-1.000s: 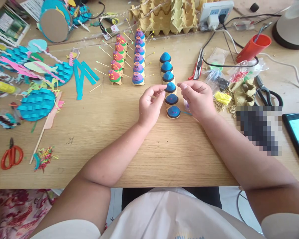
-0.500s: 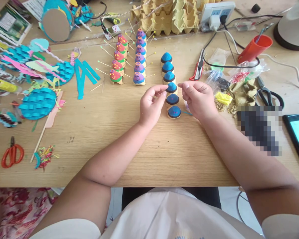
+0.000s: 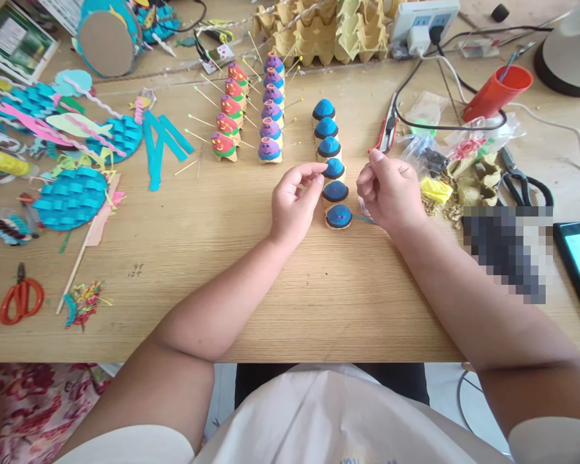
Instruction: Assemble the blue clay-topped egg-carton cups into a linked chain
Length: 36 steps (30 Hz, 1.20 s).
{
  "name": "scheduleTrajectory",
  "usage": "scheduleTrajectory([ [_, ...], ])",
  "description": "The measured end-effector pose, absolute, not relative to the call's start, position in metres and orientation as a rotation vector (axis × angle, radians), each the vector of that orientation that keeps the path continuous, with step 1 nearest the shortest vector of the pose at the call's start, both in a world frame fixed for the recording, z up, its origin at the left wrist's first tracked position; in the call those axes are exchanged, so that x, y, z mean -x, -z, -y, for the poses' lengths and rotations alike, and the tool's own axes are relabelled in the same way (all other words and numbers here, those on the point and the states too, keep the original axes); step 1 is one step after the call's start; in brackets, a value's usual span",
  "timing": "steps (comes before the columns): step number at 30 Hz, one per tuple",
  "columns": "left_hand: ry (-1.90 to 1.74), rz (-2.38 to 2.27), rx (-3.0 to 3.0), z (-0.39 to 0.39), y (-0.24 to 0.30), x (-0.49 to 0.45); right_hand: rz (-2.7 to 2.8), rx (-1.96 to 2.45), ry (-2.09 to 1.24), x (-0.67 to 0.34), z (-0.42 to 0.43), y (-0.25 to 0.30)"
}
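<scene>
In the head view, a row of blue-topped cups (image 3: 334, 168) stands on the table (image 3: 251, 296), just right of the middle of the frame. The left hand (image 3: 294, 203) is at the row's left side, thumb and finger close together. The right hand (image 3: 391, 193) is curled up, apart on the right. I can't tell if either pinches something tiny. The cups look light and easy to squash, so hold their lower sides gently.

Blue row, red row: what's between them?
Head view: the purple row, thin sticks and, nearer, the left hand lie between the blue row and the red row.
</scene>
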<state>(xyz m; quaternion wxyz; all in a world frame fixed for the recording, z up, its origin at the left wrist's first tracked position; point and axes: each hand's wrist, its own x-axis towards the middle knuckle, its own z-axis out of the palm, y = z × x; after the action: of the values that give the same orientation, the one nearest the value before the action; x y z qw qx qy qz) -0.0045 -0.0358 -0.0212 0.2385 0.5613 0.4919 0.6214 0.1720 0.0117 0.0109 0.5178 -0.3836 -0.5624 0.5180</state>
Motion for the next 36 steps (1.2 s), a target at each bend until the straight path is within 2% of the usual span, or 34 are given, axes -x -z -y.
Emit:
scheduleTrajectory([
  [23,-1.734,-1.274,-1.527,0.036,0.017,0.003,1.152,0.787,-1.505,-0.172,-0.008,-0.017],
  [36,-1.689,-1.216,-1.719,0.043,0.004,0.001,1.425,0.827,-1.302,-0.171,0.000,-0.019],
])
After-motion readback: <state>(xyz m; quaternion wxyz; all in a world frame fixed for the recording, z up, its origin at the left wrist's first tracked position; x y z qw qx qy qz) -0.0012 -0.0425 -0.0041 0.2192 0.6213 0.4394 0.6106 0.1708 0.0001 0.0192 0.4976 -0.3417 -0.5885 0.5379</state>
